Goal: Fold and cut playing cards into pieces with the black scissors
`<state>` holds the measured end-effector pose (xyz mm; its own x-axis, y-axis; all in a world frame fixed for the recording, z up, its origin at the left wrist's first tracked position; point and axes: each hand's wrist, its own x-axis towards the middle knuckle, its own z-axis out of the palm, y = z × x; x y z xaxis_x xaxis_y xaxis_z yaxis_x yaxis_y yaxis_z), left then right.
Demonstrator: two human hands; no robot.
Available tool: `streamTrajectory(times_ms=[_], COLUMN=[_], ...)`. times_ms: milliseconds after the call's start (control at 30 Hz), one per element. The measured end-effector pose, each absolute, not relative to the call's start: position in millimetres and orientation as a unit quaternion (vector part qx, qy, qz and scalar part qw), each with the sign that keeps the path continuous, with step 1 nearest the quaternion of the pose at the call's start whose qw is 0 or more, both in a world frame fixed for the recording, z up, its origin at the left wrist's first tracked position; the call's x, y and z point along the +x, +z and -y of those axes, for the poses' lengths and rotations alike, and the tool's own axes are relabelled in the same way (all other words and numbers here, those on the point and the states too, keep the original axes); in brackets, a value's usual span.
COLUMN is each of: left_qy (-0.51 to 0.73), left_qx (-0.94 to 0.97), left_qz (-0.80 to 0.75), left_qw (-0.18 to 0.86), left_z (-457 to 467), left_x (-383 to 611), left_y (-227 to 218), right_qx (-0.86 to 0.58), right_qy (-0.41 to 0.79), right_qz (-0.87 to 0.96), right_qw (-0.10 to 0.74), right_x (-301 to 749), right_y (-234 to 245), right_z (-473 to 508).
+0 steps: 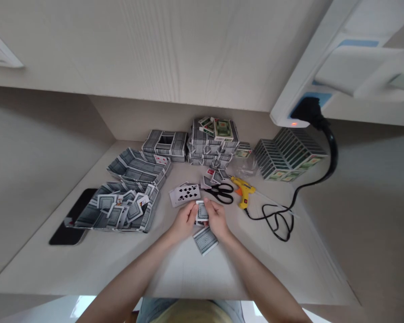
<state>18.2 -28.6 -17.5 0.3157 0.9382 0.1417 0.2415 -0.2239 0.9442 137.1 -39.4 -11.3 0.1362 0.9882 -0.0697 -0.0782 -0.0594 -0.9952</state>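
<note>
Between my two hands is a playing card [202, 211] with a patterned grey back. My left hand [184, 220] grips its left edge, thumb on top, and my right hand [218, 219] pinches the right edge. Whether the card is folded or one of several, I cannot tell. Just below my hands a patterned card piece [205, 241] lies on the table. Behind my left hand rests a small pile of cards with a nine of spades [187, 194] face up. Black-handled scissors [220, 193] lie behind my right hand.
A yellow glue gun [245, 190] with a looping black cord lies to the right. Boxes built of cards [211, 148] stand at the back. An open card tray [150, 220] of loose pieces overlaps a phone [67, 231]. Card packs [286, 157] stand back right, beneath a power strip [286, 114].
</note>
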Motion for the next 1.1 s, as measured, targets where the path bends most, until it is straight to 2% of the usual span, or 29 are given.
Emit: streamTrajectory(times_ms=[200,433,567,700,867,1100], left_qy=[0.372,0.376,0.388,0.392,0.411,0.416], left_qx=[0.688,0.636,0.644,0.634,0.586,0.592], left_qz=[-0.430,-0.414,-0.434,-0.438,-0.390,-0.410], left_qw=[0.452,0.532,0.496,0.503,0.580,0.556], left_z=[29.4,28.5,25.2,25.1,28.3,26.8], left_x=[18.4,18.7,19.8,21.5,22.9,19.9], left_y=[-19.3,-16.4,-20.1,-20.7,-15.3,-15.8], right_qx=[-0.555,-0.571,-0.571,-0.539,-0.462,-0.474], right_qy=[0.456,0.400,0.382,0.467,0.610,0.597], right_qz=[0.460,0.504,0.515,0.467,0.404,0.435], right_qw=[0.522,0.510,0.513,0.523,0.501,0.480], right_x=[140.8,144.4,144.7,143.6,140.6,140.1], right_y=[-13.1,-11.2,-10.1,-11.0,-13.5,-16.8], right_z=[40.4,39.9,40.0,39.2,38.1,35.6])
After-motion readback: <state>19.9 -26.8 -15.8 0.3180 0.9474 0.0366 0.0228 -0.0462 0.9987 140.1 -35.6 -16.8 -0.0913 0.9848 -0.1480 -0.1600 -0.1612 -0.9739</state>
